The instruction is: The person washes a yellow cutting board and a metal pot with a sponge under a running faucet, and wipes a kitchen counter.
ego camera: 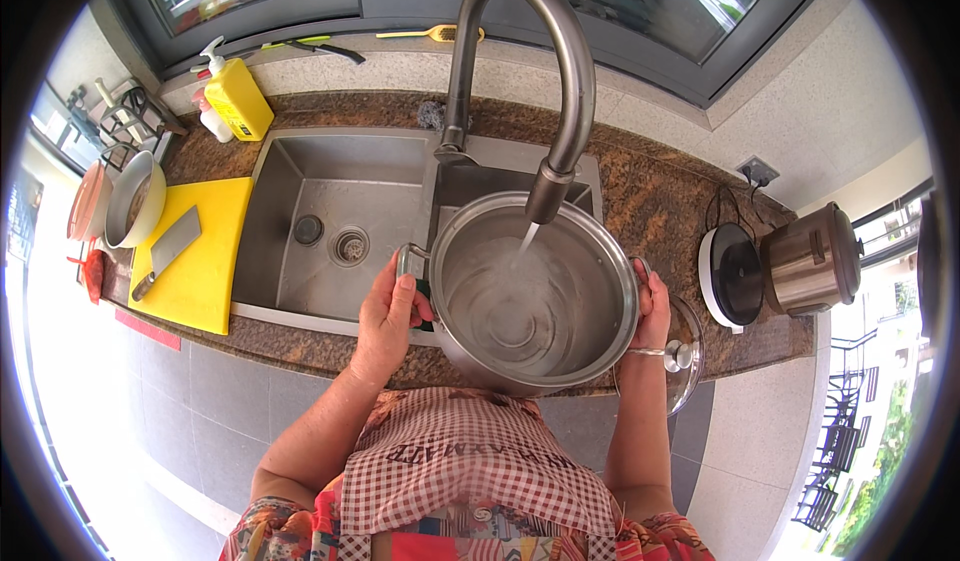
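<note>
A wide stainless steel pot (480, 336) is held over the right part of the sink, tilted a little towards me. My left hand (386, 321) grips its left loop handle, and something dark green shows just behind those fingers. On the far side my right hand (652, 313) has hold of the other handle, partly hidden by the fingers. From the spout of the arched faucet (551, 189) a stream of water runs into the pot. Clear water covers the pot's bottom, with ripples where the stream lands. A glass lid (686, 388) with a metal knob lies by my right wrist.
Left of the steel sink (360, 208) a cleaver (176, 238) lies on a yellow cutting board (202, 291), with bowls (135, 201) beside it. A yellow pump bottle (240, 99) stands behind. At right are a black-topped round appliance (731, 276) and a metal cooker (802, 261).
</note>
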A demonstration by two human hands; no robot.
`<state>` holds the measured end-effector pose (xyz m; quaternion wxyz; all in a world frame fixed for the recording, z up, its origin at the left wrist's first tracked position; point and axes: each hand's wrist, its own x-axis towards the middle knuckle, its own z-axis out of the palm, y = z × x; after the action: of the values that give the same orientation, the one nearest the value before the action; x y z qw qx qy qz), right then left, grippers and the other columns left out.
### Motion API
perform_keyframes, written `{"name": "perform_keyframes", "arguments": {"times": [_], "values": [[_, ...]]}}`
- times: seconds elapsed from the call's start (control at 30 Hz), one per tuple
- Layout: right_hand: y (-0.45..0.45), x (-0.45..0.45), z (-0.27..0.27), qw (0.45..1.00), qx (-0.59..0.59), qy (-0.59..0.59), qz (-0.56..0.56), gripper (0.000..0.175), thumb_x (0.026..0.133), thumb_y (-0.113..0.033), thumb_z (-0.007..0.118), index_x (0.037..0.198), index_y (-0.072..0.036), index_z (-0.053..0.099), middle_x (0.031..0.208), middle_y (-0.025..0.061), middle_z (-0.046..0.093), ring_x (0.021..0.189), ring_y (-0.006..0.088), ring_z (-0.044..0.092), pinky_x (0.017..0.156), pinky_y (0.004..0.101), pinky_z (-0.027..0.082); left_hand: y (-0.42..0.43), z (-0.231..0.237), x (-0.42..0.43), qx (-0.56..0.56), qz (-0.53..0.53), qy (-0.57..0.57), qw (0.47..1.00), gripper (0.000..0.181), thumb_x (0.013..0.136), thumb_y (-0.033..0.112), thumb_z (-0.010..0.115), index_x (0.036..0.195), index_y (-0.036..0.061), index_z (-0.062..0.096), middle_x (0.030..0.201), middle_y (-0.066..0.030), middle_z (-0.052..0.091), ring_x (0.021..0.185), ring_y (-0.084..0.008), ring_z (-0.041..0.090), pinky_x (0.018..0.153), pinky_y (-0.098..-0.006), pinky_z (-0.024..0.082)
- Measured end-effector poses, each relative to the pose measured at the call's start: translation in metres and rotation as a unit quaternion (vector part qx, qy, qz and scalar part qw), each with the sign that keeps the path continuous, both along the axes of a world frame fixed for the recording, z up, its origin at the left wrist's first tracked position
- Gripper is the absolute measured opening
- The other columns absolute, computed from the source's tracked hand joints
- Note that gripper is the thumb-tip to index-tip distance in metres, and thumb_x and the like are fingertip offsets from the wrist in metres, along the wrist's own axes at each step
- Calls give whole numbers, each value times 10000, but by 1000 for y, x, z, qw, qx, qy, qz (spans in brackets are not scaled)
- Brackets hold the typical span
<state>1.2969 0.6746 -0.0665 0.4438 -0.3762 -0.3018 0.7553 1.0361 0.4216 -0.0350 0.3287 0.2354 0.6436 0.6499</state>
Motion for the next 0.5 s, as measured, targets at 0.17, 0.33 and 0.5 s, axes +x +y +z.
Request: {"name": "perform_keyframes", "arguments": {"times": [0.17, 0.33, 0.5], "values": [[0, 0, -1, 1000, -8, 2, -11, 359, 984, -267, 486, 1158, 25, 603, 501, -97, 258, 424, 44, 235, 417, 197, 272, -1, -2, 0, 4, 2, 0, 1000, 581, 1037, 329, 430, 1465, -35, 281, 713, -1, 565, 653, -67, 526, 605, -205, 419], [1, 2, -3, 1000, -9, 14, -8, 357, 984, -262, 487, 1158, 27, 605, 504, -97, 258, 428, 43, 235, 420, 195, 275, 0, -1, 2, 12, 4, -3, 1000, 579, 1037, 320, 432, 1466, -36, 275, 709, -3, 565, 650, -70, 533, 603, -205, 422], [-3, -1, 0, 1000, -21, 9, -17, 360, 985, -265, 489, 1158, 26, 613, 504, -100, 253, 431, 41, 234, 428, 195, 282, -2, -1, 1, 7, 4, -7, 1000, 558, 1037, 309, 432, 1464, -22, 291, 702, -4, 568, 646, -76, 539, 606, -208, 426]]}}
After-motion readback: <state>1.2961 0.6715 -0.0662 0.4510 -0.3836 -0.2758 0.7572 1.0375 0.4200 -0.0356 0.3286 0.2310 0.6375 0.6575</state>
